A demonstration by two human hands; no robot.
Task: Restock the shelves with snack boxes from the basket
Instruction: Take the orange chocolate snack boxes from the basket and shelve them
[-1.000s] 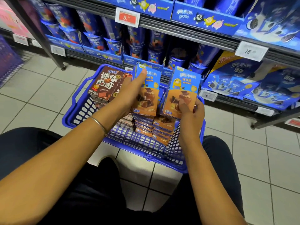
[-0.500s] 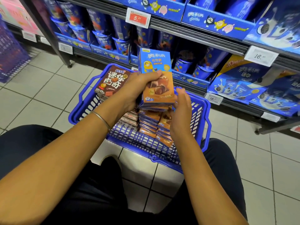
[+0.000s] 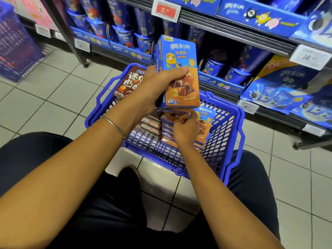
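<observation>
A blue plastic basket [image 3: 226,146] stands on the tiled floor in front of my knees. It holds several blue-and-orange snack boxes [image 3: 206,123] stacked flat, and brown snack boxes [image 3: 129,83] on its left side. My left hand [image 3: 158,87] grips a small stack of blue-and-orange boxes [image 3: 181,72] upright above the basket, thumb across the front one. My right hand [image 3: 186,130] is down in the basket, its fingers curled on the top of the stacked boxes there.
Low shelves [image 3: 233,26] run across the back, filled with blue snack cups [image 3: 125,36] and large blue packs [image 3: 283,87], with price tags on the rails. A shelf post [image 3: 64,33] stands at left. A purple basket stack [image 3: 16,45] sits far left.
The two boxes I held apart have been joined into one stack in my left hand, which rose. My right hand let go and dropped into the basket onto the stacked boxes.
</observation>
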